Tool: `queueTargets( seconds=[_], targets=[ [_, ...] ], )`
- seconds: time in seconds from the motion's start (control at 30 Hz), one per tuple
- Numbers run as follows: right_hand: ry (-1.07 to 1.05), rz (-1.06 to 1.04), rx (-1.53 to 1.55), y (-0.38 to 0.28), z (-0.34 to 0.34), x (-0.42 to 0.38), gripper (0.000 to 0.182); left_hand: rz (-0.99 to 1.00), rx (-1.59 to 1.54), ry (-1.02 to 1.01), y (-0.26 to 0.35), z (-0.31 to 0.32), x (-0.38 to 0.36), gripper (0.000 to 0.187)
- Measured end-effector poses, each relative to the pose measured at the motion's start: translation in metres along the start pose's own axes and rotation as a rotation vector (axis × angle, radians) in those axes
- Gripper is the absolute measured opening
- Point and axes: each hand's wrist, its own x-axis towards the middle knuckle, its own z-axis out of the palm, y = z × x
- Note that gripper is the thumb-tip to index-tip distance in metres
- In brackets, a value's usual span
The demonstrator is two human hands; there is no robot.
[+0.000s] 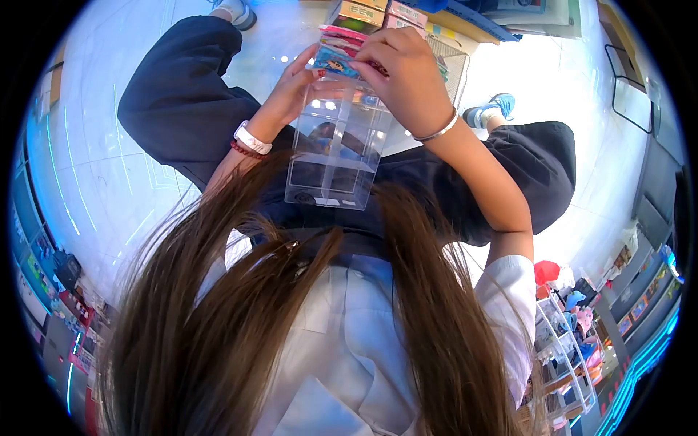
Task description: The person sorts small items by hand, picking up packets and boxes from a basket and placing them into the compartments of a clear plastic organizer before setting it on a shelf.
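Observation:
A clear plastic box (331,156) with a divider down its middle rests against my lap, tilted away from me. My left hand (291,91) is closed around its upper left side; some of the fingers show through the plastic. Colourful pink and blue packets (339,52) with a cartoon picture stand at the box's far end, close to the left thumb. My right hand (402,69) pinches at the right edge of these packets, its fingertips partly hidden by the hand itself. The lower part of the box holds no packets that I can see.
Beyond my hands stand small boxes (360,14) and a wire mesh basket (452,69). A blue-edged shelf (472,18) is at the top. At the lower right stands a white rack (563,349) with assorted goods. My legs spread to both sides over a shiny tiled floor (87,145).

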Motion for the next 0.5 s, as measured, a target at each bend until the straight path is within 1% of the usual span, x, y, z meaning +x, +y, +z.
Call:
queueTargets(
  seconds=[0.07, 0.13, 0.17, 0.2, 0.23, 0.27, 0.33, 0.37, 0.4, 0.43, 0.5],
  targets=[
    [0.005, 0.001, -0.004, 0.005, 0.006, -0.002, 0.014, -0.011, 0.002, -0.003, 0.000, 0.002, 0.001, 0.068],
    [0.044, -0.073, -0.022, 0.004, 0.008, -0.001, 0.013, -0.029, 0.004, -0.007, 0.000, 0.002, 0.000, 0.068],
    [0.044, -0.073, -0.021, 0.005, 0.006, 0.001, 0.013, -0.031, -0.070, -0.001, -0.002, -0.003, 0.000, 0.065],
    [0.112, -0.062, 0.031, 0.005, -0.001, 0.006, 0.012, -0.037, -0.140, 0.000, -0.002, -0.006, 0.000, 0.063],
    [0.179, -0.053, 0.081, 0.007, -0.010, 0.010, 0.011, -0.039, -0.138, -0.007, 0.003, -0.004, 0.001, 0.063],
    [0.179, -0.053, 0.081, 0.004, -0.020, 0.014, 0.011, -0.013, -0.096, 0.018, 0.010, -0.004, -0.003, 0.061],
    [0.093, 0.179, 0.005, -0.001, -0.051, 0.010, 0.030, 0.050, 0.015, 0.047, 0.023, 0.002, -0.006, 0.058],
    [0.093, 0.177, 0.004, 0.006, -0.051, 0.007, 0.030, 0.051, 0.015, 0.046, 0.031, -0.002, -0.015, 0.058],
    [0.112, 0.307, 0.072, 0.024, -0.047, 0.003, 0.022, 0.010, -0.088, 0.067, 0.038, -0.008, -0.020, 0.058],
    [0.129, 0.436, 0.146, 0.044, -0.041, -0.002, 0.020, -0.031, -0.189, 0.094, 0.046, -0.011, -0.026, 0.058],
    [-0.131, 0.606, 0.036, 0.100, -0.007, -0.037, 0.024, 0.197, -0.002, 0.039, 0.079, 0.003, -0.039, 0.053]
  ],
)
